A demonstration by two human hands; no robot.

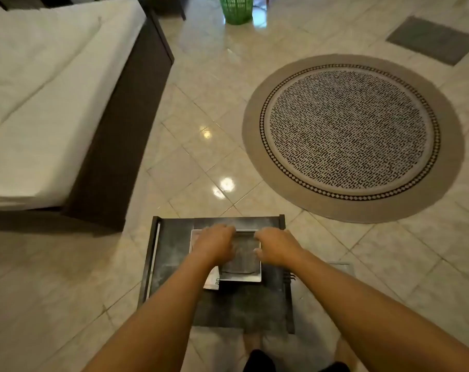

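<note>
A dark grey drawer [174,253] stands pulled out over the tiled floor, low in the middle of the view. Inside it lies a square silver-rimmed tray [241,276] with a dark centre, and a printed paper [213,281] pokes out from under its left side. My left hand [214,244] grips the tray's left edge with curled fingers. My right hand [277,247] grips its right edge, thumb toward the middle. Both forearms reach down from the bottom of the frame.
A bed [48,98] with a white sheet and dark frame fills the left. A round patterned rug [351,135] lies to the right, a grey mat [432,38] beyond it. A green basket [236,9] stands at the top. Glossy tiles [201,157] lie ahead.
</note>
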